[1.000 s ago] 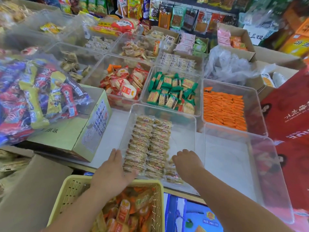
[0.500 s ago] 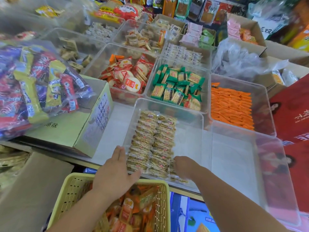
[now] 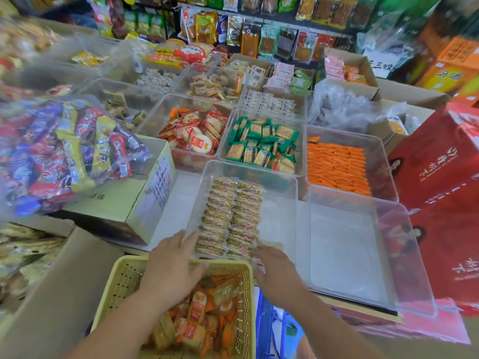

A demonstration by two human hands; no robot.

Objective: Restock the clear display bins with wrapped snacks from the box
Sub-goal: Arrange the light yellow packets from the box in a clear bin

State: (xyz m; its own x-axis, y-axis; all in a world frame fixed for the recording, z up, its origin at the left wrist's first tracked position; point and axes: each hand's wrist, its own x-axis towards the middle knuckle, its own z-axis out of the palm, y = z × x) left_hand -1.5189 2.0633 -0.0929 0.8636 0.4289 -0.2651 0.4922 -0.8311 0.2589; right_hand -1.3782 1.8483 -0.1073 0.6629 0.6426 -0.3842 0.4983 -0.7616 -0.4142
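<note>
My left grip (image 3: 172, 265): fingers spread flat, clamped on nothing, fingertips touching the near left corner of the clear bin (image 3: 281, 177).
My right grip (image 3: 272, 265): at the near right end of the snack rows; blurred, so I cannot tell whether it is closed on a packet.
Wrapped snacks (image 3: 230, 216): two neat rows inside the clear bin, running away from both grips; the nearest packets lie between my two hands.
Yellow basket (image 3: 116, 278): directly under my left wrist, holding orange-wrapped packets.
Empty clear bin (image 3: 350, 255): just right of my right grip, on the worktop.
Cardboard box (image 3: 129, 200): left of and beyond my left grip, a bag of mixed sweets on top.
Green packets (image 3: 261, 145): in the bin straight beyond the rows.
</note>
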